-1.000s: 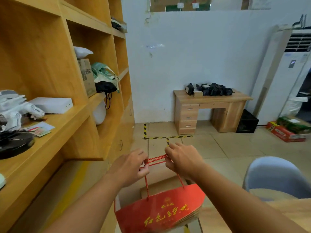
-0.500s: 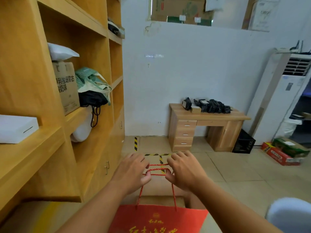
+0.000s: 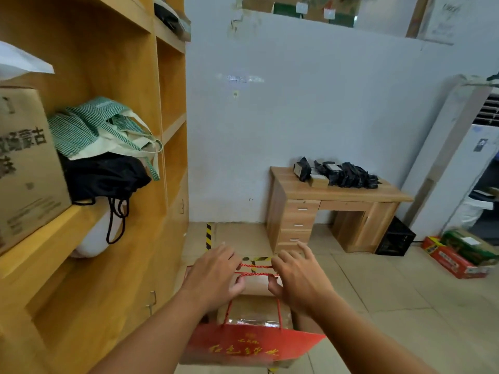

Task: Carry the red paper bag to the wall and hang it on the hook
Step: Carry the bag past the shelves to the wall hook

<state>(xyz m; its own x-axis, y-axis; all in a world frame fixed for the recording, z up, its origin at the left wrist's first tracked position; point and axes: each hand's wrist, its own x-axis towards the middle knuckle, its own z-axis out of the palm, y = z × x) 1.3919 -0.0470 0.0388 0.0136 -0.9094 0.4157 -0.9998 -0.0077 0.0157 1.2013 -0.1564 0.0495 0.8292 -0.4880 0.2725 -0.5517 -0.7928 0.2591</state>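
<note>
Fingers of left hand and right hand grip red paper bag cords (stretched taut between them).

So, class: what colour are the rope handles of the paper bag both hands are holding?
Red, matching the red paper bag; the rope handles show best in the head view.

A white wall is seen ahead, with a wooden desk set against it. Tall wooden shelves are ranged along the left. The floor is laid with beige tiles, and striped tape is stuck near the wall.
</note>
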